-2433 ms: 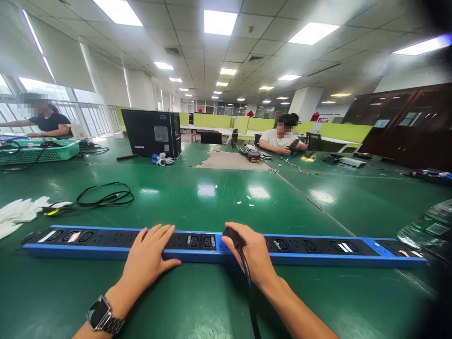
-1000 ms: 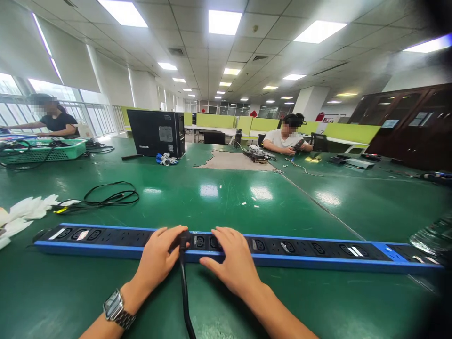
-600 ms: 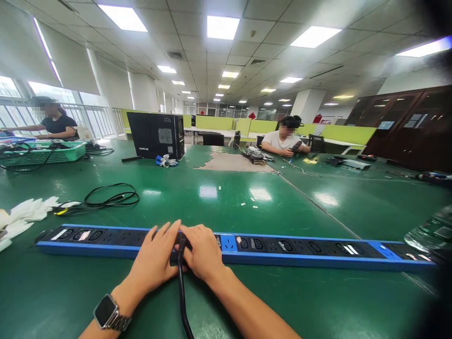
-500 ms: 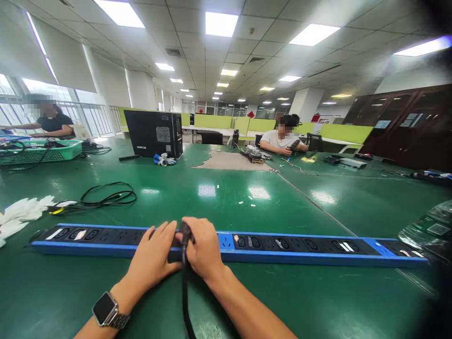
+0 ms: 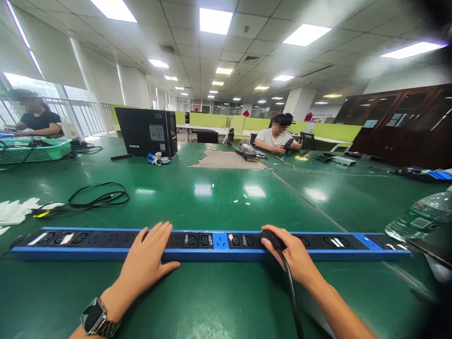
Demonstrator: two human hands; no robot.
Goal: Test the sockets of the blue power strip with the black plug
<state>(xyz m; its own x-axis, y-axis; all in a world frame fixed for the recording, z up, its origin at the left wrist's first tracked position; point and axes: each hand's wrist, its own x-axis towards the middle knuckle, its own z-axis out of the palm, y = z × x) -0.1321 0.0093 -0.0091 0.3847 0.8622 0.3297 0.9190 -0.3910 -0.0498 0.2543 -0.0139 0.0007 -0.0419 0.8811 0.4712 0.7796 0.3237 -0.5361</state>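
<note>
A long blue and black power strip (image 5: 197, 254) lies across the green table in front of me. My left hand (image 5: 148, 252) rests on its left half, fingers stretched over the sockets and thumb along the near edge. Between the thumb and fingers of my right hand (image 5: 291, 249) is a black power plug (image 5: 273, 238), held over the sockets right of the blue centre outlet. Its black cable runs down toward me. Whether the plug sits in a socket cannot be made out.
Coiled black cable (image 5: 100, 195) and white gloves (image 5: 16, 212) lie at left. Behind stand a computer tower (image 5: 146, 132) and a green basket (image 5: 38, 151). A clear plastic bottle (image 5: 422, 216) lies right. Two people sit across the table.
My right hand has moved right along the strip with the plug, away from my left hand. My left hand stays on the strip. The view has shifted slightly.
</note>
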